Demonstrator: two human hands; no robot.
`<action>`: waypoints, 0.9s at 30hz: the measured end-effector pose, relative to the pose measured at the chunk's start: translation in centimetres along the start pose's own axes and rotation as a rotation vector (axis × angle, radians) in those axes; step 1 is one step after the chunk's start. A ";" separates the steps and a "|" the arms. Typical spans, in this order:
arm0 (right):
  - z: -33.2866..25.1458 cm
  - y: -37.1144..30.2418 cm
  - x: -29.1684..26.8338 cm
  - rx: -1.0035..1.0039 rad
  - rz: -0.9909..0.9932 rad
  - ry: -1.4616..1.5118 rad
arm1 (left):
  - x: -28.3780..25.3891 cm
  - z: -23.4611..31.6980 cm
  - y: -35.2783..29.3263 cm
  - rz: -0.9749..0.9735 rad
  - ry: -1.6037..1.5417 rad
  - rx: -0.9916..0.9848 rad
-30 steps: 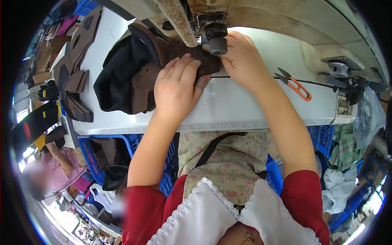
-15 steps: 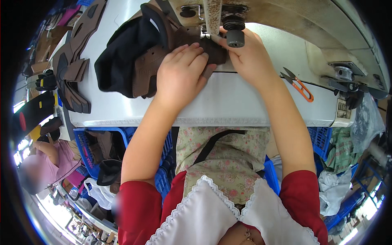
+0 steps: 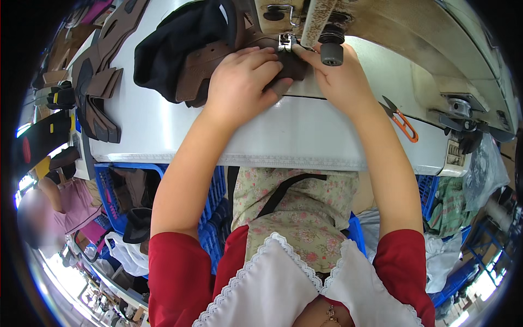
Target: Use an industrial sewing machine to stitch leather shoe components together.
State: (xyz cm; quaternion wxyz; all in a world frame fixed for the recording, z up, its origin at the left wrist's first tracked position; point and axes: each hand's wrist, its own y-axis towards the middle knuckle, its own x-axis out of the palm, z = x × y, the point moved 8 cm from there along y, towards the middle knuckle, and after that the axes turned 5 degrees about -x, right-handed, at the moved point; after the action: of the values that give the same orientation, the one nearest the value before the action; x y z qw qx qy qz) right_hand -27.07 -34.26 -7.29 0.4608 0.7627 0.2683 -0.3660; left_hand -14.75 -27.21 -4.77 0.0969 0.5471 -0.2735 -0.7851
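A shoe upper (image 3: 202, 66) of brown leather with small eyelet holes and a loose black fabric lining (image 3: 173, 52) lies on the white sewing machine bed. Its right end sits under the metal presser foot (image 3: 285, 42). My left hand (image 3: 242, 82) rests over the leather with bent fingers, closed on it, left of the foot. On the other side, my right hand (image 3: 342, 79) holds the upper's edge, its thumb pointing to the foot. A black knob and the machine head hide part of my right fingers. Orange-handled thread snips (image 3: 404, 126) lie beside my right forearm.
Stacked brown leather pieces (image 3: 101, 90) lie along the table's left side. The machine arm (image 3: 414, 32) overhangs at far right. Below the ruler-marked front edge (image 3: 289, 160) stand blue crates (image 3: 111, 201). Another person (image 3: 76, 210) in pink sits at far left.
The upper has shifted and swung away from the front edge, its black lining now farther back. Both my hands stay on it near the foot. The whole view has shifted slightly.
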 end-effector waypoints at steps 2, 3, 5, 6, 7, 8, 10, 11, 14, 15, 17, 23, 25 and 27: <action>-0.1 -0.1 0.0 0.010 0.010 -0.029 | 0.0 -0.1 0.1 -0.002 -0.005 0.019; -0.2 -0.2 -0.1 0.004 0.022 -0.034 | -0.2 -0.2 0.1 0.004 -0.014 0.018; -0.4 -0.2 -0.2 -0.006 0.031 -0.041 | 0.0 -0.7 0.1 -0.031 -0.011 0.009; -0.3 -0.1 -0.1 0.005 0.015 -0.038 | 0.0 -0.9 0.2 -0.029 -0.010 0.007; -0.3 -0.1 0.0 0.016 -0.002 -0.035 | 0.1 -1.3 0.3 -0.027 -0.022 -0.002; -0.4 -0.1 0.0 0.014 -0.002 -0.035 | 0.2 -1.7 0.5 -0.030 -0.032 -0.020; -0.4 0.0 0.0 0.028 -0.008 -0.021 | 0.5 -2.2 0.7 -0.043 -0.027 -0.022; -0.4 0.0 -0.1 0.027 -0.009 -0.022 | 0.7 -2.5 0.8 -0.063 -0.020 -0.033; -0.1 0.0 -0.1 0.046 -0.014 -0.020 | 0.3 -1.7 1.0 -0.023 -0.012 0.013; 0.1 0.1 -0.2 0.047 0.001 0.020 | 0.1 -1.2 0.9 -0.013 -0.021 0.006; 0.7 0.2 -0.1 0.042 0.014 0.064 | -0.4 0.0 0.7 0.031 0.085 -0.037; 3.5 -0.2 1.3 0.170 -0.133 0.229 | 0.7 2.3 -1.2 -0.007 0.240 -0.301; 3.1 -0.1 0.9 0.102 -0.083 0.223 | 1.1 2.2 -1.5 -0.010 0.285 -0.318; 2.6 0.0 0.7 0.059 -0.075 0.186 | 1.3 2.0 -1.6 0.004 0.277 -0.303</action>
State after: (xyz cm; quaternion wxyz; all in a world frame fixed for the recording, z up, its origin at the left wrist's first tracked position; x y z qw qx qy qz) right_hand -27.52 -36.57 -8.66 0.3970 0.7961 0.3273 -0.3184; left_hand -16.84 -25.83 -6.17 0.2163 0.6283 -0.1377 -0.7345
